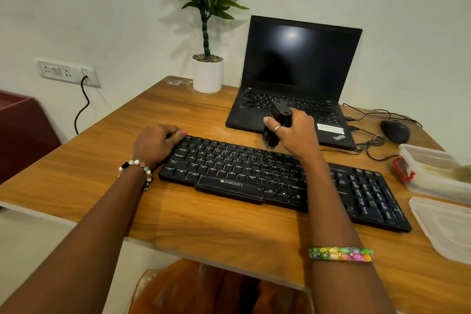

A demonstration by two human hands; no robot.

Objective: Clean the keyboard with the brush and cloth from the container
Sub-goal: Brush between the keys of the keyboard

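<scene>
A black keyboard point(244, 173) lies across the wooden desk point(178, 224). My right hand point(297, 133) grips a black brush point(277, 120) upright, its bristles pointing down just above the keyboard's top row near the middle. My left hand point(158, 143) rests on the keyboard's top left corner with its fingers curled over the edge. A clear plastic container point(433, 173) stands at the right edge of the desk with a pale cloth inside it, and its lid point(446, 227) lies flat in front of it.
An open black laptop point(298, 79) stands behind the keyboard. A potted plant point(207, 71) is at the back, a black mouse point(395, 131) and tangled cables at the right. A wall socket with a cable is at the left.
</scene>
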